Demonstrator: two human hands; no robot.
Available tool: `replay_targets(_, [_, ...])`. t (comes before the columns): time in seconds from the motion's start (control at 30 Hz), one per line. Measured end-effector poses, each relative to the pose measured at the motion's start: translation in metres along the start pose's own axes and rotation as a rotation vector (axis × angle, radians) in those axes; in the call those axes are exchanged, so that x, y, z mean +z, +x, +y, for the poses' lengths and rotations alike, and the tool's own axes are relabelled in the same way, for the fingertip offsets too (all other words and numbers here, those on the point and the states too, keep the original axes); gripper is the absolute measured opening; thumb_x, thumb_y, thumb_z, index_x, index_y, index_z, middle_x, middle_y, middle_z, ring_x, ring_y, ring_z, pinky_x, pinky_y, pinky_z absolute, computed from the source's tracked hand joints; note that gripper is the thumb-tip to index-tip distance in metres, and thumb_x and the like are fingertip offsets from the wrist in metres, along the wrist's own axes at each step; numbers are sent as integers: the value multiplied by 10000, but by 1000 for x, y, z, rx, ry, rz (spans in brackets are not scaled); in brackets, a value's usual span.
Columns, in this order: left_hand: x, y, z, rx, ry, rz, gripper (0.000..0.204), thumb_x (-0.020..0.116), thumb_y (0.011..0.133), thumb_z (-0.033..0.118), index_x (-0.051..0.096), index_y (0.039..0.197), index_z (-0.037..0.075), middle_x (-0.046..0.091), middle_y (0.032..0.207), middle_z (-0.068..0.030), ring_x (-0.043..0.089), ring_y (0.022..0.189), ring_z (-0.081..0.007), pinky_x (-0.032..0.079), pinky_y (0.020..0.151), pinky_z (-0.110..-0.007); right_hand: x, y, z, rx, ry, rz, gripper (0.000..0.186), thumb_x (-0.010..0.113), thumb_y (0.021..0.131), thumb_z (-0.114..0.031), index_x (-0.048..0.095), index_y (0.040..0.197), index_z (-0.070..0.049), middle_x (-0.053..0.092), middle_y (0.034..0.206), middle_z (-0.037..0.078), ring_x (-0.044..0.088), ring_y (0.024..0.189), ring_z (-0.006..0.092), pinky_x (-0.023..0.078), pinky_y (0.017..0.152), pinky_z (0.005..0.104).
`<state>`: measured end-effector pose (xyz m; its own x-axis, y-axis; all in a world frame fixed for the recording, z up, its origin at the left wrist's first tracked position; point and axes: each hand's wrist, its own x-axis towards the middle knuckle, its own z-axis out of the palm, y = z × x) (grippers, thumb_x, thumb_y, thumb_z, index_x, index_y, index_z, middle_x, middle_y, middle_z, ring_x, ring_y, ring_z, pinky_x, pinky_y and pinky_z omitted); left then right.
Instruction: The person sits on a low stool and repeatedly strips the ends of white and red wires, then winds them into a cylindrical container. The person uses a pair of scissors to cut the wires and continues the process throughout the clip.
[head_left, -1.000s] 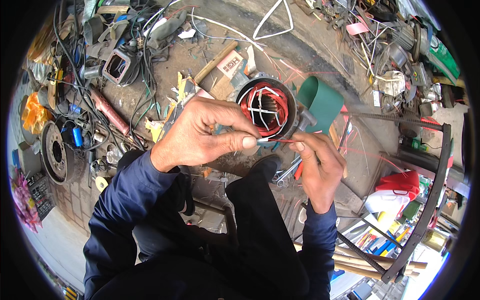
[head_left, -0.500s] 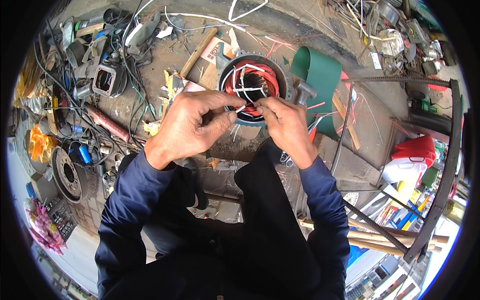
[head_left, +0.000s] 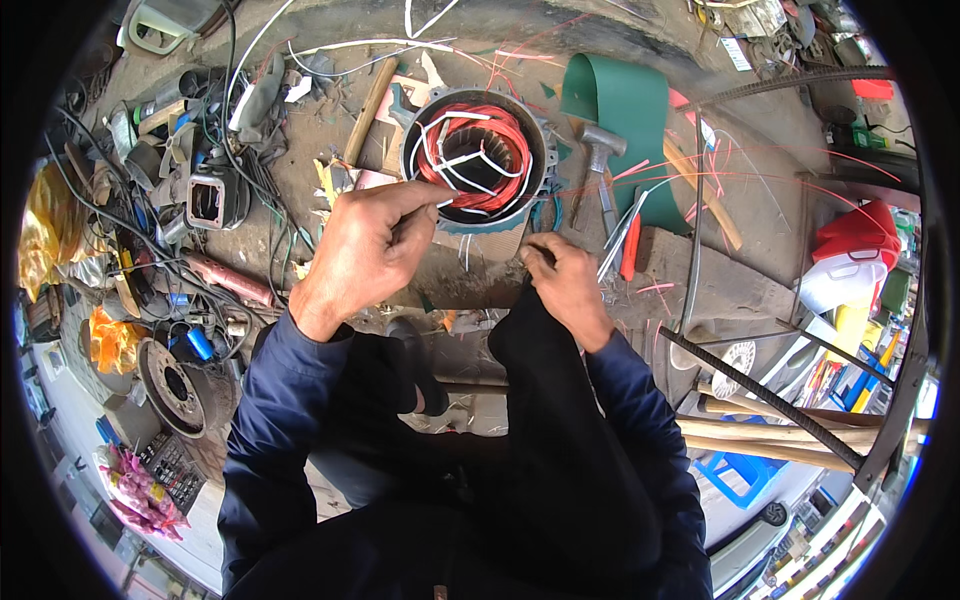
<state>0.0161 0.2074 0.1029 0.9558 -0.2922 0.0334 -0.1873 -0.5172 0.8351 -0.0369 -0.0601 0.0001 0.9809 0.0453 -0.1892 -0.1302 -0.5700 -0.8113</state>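
In front of me stands a round grey motor housing (head_left: 548,165) with a coil of red winding wire (head_left: 519,148) inside it. White insulating sleeves (head_left: 462,160) lie across the coil. My left hand (head_left: 372,245) is at the near left rim, thumb and forefinger pinched on a short white sleeve (head_left: 445,203). Apart from it, my right hand (head_left: 566,288) is just above my right knee with its fingers curled together. Whatever those fingers hold, if anything, is too small to make out.
A hammer (head_left: 603,150) lies right of the housing, beside a curled green sheet (head_left: 640,115) and a red-handled tool (head_left: 631,247). Cables and motor parts crowd the left, with a metal frame (head_left: 700,250) at right. A wooden stick (head_left: 370,110) lies behind.
My right hand has drawn away from the white sleeve, down and back toward my knee. The left hand keeps its pinch on the sleeve. The view has shifted slightly.
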Motion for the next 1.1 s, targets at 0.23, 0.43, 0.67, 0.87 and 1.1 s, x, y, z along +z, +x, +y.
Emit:
replay_targets(0.23, [6, 4, 8, -85, 47, -61, 269, 641, 942, -11, 786, 1169, 2, 751, 871, -162, 692, 666, -195, 550, 659, -327, 91, 33, 78, 106, 44, 69, 404, 820, 928, -266, 678, 1084, 78, 773, 1010, 251, 775, 942, 419, 598, 804, 456])
replay_targets(0.43, [10, 3, 9, -46, 79, -112, 273, 651, 939, -1, 783, 1177, 17, 781, 945, -177, 771, 782, -278, 594, 728, -363, 97, 22, 73, 143, 156, 22, 359, 773, 962, -309, 709, 1022, 39, 744, 1010, 276, 726, 939, 483, 580, 817, 499])
replay_targets(0.67, [20, 9, 10, 24, 122, -121, 255, 655, 929, -19, 791, 1144, 7, 781, 920, -169, 772, 773, -275, 590, 727, -353, 97, 3, 80, -96, 74, 133, 166, 672, 1015, -153, 699, 1097, -11, 732, 1094, 253, 705, 899, 503, 573, 802, 540])
replay_targets(0.87, [36, 16, 12, 99, 249, -161, 222, 661, 892, 4, 779, 1079, 22, 770, 914, -192, 756, 811, -374, 602, 726, -430, 76, -23, 78, -76, 167, 108, 160, 671, 1018, -135, 691, 1131, -22, 751, 1000, 262, 732, 906, 471, 585, 785, 513])
replay_targets(1.1, [59, 32, 10, 61, 436, -243, 151, 716, 921, 181, 773, 1018, 81, 759, 912, -143, 737, 830, -394, 591, 724, -487, 59, -37, 80, 97, -183, -91, 224, 612, 1037, -269, 715, 1167, -120, 748, 964, 279, 725, 890, 494, 578, 805, 586])
